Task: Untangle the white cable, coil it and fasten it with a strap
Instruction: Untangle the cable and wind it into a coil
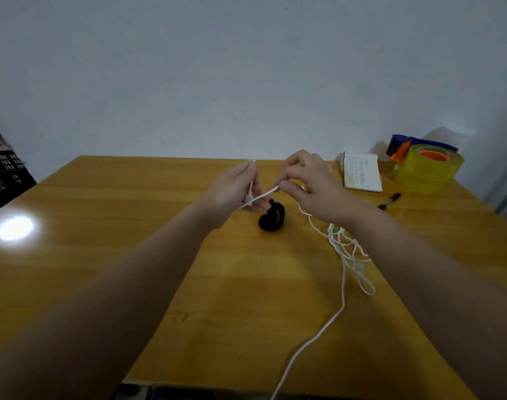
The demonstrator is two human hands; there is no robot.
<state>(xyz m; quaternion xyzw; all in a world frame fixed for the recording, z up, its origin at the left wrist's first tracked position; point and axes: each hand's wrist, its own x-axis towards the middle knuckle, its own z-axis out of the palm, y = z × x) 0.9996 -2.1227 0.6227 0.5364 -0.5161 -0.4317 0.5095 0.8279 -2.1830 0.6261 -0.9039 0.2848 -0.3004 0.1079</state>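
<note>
- Left hand (232,189) is raised above the table (131,255), fingers curled round one end of the cable (333,235). A short white piece stands up along the fingers.
- Right hand (307,183) is level with the left and close beside it, thumb and forefinger pinching the cable.
- A short taut stretch of cable runs between the two hands.
- The rest of the cable drops under the right wrist into a loose tangle on the table. One strand trails from it to the near edge.
- Strap (271,217), black and curled, lies on the table below and between the hands, apart from the tangle.
- Far right corner: yellow tape (428,168), a booklet (362,173), a pen (391,199).
- A black crate (4,174) stands off the table's left edge.
</note>
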